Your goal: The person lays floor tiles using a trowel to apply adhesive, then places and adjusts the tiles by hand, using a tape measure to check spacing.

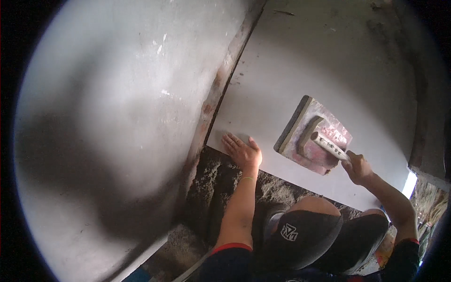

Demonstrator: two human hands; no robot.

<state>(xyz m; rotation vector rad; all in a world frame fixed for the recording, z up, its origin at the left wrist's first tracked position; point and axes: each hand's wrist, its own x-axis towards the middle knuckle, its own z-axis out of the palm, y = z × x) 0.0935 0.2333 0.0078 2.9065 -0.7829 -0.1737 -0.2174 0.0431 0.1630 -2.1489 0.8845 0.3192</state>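
Note:
My left hand [242, 150] lies flat with fingers extended on a large smooth grey panel [286, 56], near its lower left edge. My right hand [357, 169] grips the pale handle of a float [307, 117], a tool with a worn pinkish back and a dark-edged pad. The float is over the panel, right of my left hand; I cannot tell whether it touches the surface.
A grey wall [112, 84] with white flecks fills the left, a rough strip along its edge. Rough cement [209, 183] shows below the panel, around my bent knees [314, 211]. Dry straw-like material [427, 211] and a bright gap lie at the right.

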